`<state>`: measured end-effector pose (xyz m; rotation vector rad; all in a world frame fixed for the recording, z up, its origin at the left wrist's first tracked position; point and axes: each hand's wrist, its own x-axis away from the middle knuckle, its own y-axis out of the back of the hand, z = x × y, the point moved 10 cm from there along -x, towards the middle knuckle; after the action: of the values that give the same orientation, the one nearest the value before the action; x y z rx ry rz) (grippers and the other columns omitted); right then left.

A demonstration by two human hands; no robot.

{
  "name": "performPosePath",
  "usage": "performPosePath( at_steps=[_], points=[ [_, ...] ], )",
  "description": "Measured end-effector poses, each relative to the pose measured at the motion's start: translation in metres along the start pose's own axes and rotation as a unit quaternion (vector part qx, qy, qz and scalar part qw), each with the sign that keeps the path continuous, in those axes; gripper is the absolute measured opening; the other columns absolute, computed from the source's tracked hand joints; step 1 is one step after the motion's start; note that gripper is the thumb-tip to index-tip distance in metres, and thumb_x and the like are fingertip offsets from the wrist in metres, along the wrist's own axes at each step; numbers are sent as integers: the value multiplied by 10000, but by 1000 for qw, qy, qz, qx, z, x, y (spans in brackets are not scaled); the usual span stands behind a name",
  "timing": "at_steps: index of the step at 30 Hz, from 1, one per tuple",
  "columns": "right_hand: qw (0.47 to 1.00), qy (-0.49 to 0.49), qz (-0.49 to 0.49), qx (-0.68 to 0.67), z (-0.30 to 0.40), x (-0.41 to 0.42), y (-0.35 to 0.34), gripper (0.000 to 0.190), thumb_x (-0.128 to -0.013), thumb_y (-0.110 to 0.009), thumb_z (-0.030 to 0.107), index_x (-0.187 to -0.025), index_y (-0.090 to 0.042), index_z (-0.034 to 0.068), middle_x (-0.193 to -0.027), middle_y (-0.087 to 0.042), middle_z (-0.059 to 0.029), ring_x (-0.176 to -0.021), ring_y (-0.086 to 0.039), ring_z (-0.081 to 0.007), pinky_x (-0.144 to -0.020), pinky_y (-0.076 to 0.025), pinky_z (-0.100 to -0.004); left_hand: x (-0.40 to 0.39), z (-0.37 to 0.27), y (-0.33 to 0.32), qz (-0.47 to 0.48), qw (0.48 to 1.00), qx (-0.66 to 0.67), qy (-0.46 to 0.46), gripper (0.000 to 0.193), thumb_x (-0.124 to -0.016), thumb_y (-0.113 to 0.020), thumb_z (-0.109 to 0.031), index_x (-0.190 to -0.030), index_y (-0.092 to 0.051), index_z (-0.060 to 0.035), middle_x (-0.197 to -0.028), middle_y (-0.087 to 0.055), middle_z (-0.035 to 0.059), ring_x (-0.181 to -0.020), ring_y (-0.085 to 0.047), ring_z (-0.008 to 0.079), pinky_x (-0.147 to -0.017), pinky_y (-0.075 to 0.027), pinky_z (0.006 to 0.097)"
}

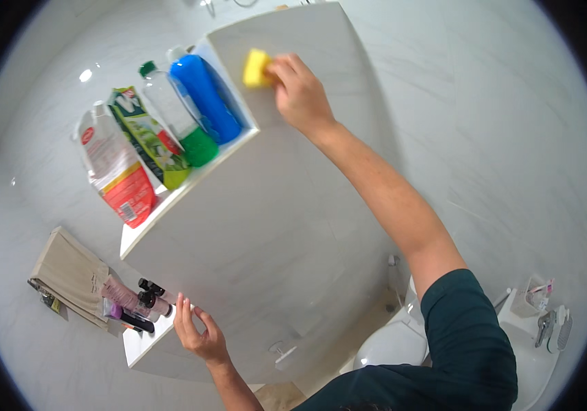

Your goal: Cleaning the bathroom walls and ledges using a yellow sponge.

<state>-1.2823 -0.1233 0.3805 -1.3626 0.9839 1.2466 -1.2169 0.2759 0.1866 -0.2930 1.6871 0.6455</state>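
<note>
My right hand grips a yellow sponge, slightly blurred, at the pale grey marbled wall panel beside the upper niche. Lower down, my left hand holds nothing; its thumb stands apart from its fingers. Its fingertips are at the edge of the lower white shelf, close to small black-capped bottles; whether they touch is unclear. On the upper white shelf lean a blue bottle, a clear bottle with green liquid, a green refill pouch and a red-and-white bottle.
Beside the lower shelf are a beige cloth bag, a pink tube and a purple-and-black container. A white toilet stands below. At the lower right, a washbasin carries a metal tap and a small basket.
</note>
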Motion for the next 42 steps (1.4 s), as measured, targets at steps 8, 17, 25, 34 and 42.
performPosePath(
  at_steps=[8,17,25,34,42],
  points=[
    [960,191,196,64,38,152,11,159,-744,-584,-52,-871,-619,38,-1021,-645,-66,-917,-633,-242,-728,-556,-338,19,49,11,32,985,45,166,153,-873,-656,-4,-1020,-617,10,-930,-634,84,-625,-574,133,-492,-440,266],
    [990,109,59,64,17,-105,-18,149,-823,-568,11,-952,-624,62,-1062,-592,-85,-890,-624,-329,-747,-530,-409,22,82,-16,5,952,123,280,227,-874,-695,-60,-1069,-601,4,-835,-609,59,-610,-565,118,-502,-422,268],
    [993,111,40,25,26,7,-23,220,-755,-593,-69,-944,-542,30,-1009,-550,-142,-849,-585,-354,-706,-504,-412,18,82,-20,-28,970,84,226,254,-890,-703,-80,-1094,-575,2,-769,-534,15,-623,-505,94,-541,-415,240],
    [955,-167,245,34,-29,347,28,226,-751,-580,-92,-941,-502,2,-1008,-541,-203,-844,-575,-405,-682,-494,-440,6,91,-38,0,956,119,267,311,-879,-699,-41,-971,-402,-51,-806,-361,8,-693,-358,121,-637,-375,257],
    [991,-97,68,60,-47,158,26,217,-806,-607,-12,-1021,-581,-4,-959,-585,-163,-872,-605,-344,-740,-502,-400,-1,79,-37,9,968,90,232,347,-864,-719,-40,-868,-373,-59,-782,-332,14,-672,-332,151,-622,-355,279]
  ],
)
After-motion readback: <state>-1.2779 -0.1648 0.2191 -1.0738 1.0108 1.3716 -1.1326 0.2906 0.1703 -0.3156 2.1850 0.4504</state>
